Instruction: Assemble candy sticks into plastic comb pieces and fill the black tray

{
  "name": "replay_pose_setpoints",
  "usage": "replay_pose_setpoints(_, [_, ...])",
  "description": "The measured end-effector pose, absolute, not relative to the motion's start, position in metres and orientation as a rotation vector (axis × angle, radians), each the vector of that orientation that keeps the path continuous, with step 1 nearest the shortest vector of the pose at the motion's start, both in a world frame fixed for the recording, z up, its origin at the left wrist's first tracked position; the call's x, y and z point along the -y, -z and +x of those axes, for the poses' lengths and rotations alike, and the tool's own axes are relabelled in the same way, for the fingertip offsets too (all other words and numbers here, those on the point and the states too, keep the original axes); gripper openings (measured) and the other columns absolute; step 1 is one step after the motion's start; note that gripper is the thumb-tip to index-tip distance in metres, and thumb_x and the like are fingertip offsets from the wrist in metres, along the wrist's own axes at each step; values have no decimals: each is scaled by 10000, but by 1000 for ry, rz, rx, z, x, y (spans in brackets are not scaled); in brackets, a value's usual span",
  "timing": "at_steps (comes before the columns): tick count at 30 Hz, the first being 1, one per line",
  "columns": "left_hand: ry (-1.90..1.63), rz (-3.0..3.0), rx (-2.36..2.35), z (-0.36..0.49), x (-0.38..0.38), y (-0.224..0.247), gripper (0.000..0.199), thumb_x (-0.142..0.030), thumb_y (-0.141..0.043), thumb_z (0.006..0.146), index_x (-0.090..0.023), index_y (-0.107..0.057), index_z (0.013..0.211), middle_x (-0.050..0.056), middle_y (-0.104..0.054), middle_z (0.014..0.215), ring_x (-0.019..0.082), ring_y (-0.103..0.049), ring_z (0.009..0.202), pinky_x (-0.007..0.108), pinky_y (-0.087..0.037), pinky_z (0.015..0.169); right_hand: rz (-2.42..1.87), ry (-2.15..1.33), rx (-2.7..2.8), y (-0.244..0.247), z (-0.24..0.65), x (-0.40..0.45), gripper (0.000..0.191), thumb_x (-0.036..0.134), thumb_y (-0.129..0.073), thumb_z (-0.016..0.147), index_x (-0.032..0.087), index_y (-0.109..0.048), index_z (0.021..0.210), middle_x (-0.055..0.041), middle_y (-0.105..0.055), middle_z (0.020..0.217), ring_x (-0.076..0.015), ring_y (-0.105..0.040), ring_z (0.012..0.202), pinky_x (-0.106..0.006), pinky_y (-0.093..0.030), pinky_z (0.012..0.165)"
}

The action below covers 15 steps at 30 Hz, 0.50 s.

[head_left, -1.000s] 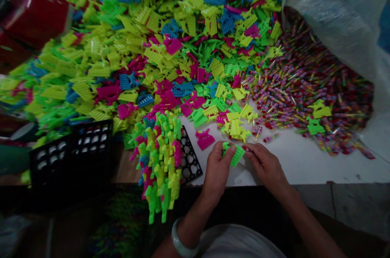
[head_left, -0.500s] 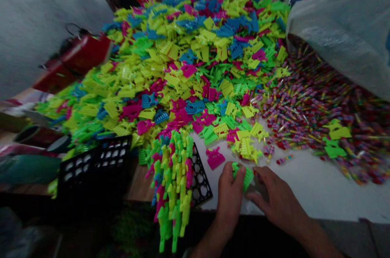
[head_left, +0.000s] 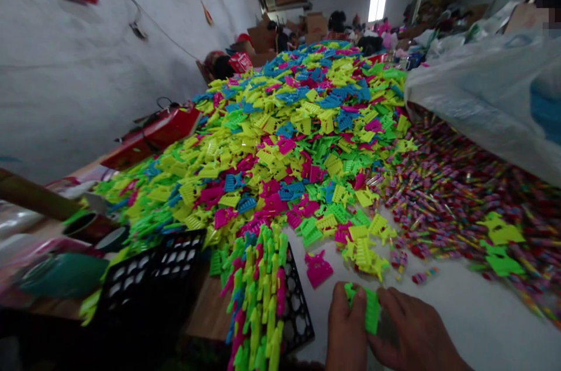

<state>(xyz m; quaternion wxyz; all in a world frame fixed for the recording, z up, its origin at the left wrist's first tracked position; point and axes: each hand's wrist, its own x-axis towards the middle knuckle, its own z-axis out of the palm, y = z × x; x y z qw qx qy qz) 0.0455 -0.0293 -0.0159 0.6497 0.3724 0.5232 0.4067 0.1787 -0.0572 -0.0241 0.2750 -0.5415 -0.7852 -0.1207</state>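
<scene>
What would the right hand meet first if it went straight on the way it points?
Most likely the green plastic piece in the left hand; the right hand's fingers look right beside it, though depth is hard to judge.

No text can be read with certainty. A red packet (head_left: 241, 62) behind the heap of coloured plastic pieces (head_left: 280, 131) carries white lettering, but it is too small and blurred to make out. The small wrapped sticks (head_left: 438, 207) piled at the right of the worktop (head_left: 456, 312) have multicoloured wrappers; any print on them is too fine to decipher. The large translucent bag (head_left: 473, 90) above them shows a blue patch (head_left: 546, 105) near the picture's right edge, with no legible characters.
</scene>
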Motion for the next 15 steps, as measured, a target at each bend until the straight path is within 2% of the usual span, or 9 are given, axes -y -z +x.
replay_pose_setpoints(4, [-928,817,-1224,50,29,15,308,-473,-605,741,-193,-478,770,-28,-510,710,139,-491,696,248,-395,636,-1483,264,2126,27,177,57,327,449,-440,876,147,-515,977,-86,-638,735,-217,-643,603,-303,-516,504])
replay_pose_setpoints(8, [-921,817,-1207,51,31,4,213,-380,-566,777,-189,-473,796,-26,-515,744,137,-495,735,253,-420,691,-1563,223,2126,30,176,62,423,497,-369,929,115,-550,946,-108,-647,732,-224,-645,596,-304,-489,487])
replay_pose_setpoints(10, [-908,830,-1214,52,32,0,185,-357,-545,796,-187,-472,799,-24,-516,747,137,-498,740,256,-427,700,-1591,207,2115,31,174,65,491,491,-313,958,68,-543,1053,-137,-674,797,-214,-649,588,-299,-485,492])
replay_pose_setpoints(13, [-899,867,-1255,55,31,-3,161,-339,-531,811,-188,-474,801,-27,-511,743,133,-499,733,252,-427,697,-1616,139,2125,31,170,70,541,436,-288,984,4,-418,1281,-135,-696,827,-201,-642,559,-297,-482,494])
replay_pose_setpoints(15, [-880,901,-1252,57,31,-4,155,-336,-527,821,-189,-476,806,-26,-517,748,129,-500,730,249,-431,698,-1621,74,2147,30,170,72,544,419,-299,989,6,-364,1338,-126,-702,837,-206,-646,581,-299,-489,509])
